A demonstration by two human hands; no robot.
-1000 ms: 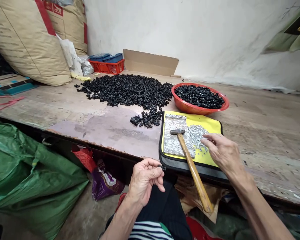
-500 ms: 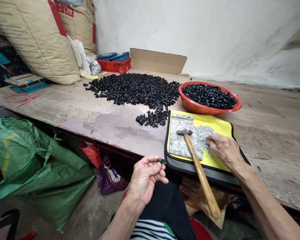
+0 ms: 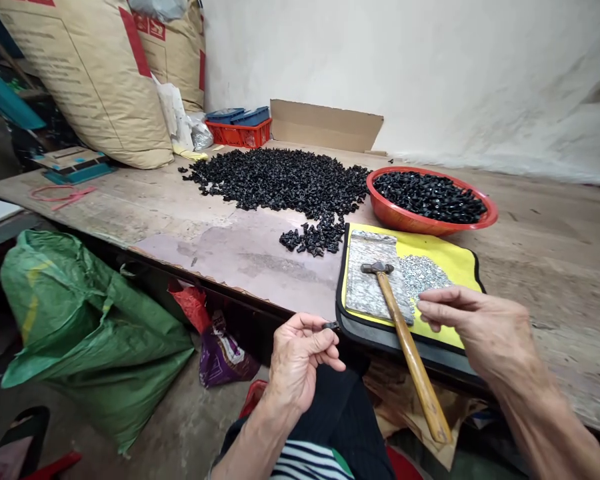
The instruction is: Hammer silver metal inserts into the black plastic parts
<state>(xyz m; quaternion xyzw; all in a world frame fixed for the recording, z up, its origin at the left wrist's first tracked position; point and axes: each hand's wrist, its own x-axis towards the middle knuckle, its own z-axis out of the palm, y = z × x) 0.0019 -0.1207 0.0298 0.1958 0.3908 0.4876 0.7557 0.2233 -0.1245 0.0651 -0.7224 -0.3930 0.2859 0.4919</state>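
Observation:
My left hand [image 3: 300, 357] pinches a small black plastic part [image 3: 331, 325] between thumb and fingers, just off the table's front edge. Over the near right of the yellow mat [image 3: 447, 248], my right hand [image 3: 480, 320] has its thumb and fingertips pressed together; whatever is between them is too small to make out. A heap of tiny silvery metal pieces [image 3: 425, 275] lies just beyond those fingertips. A hammer [image 3: 405, 347] rests with its head on a grey stone slab [image 3: 370, 293], its wooden handle jutting out over the table edge between my hands.
A large pile of black parts [image 3: 285, 177] covers the middle of the table [image 3: 220, 247]. Right of it stands a red basin [image 3: 430, 230] full of similar parts. Big paper sacks [image 3: 95, 87] and a red crate [image 3: 240, 135] are behind. A green sack [image 3: 90, 340] stands below the edge.
My right hand has lifted from the metal pieces and drawn back toward me, fingertips together. My left hand still holds the black part. The whole view has shifted slightly.

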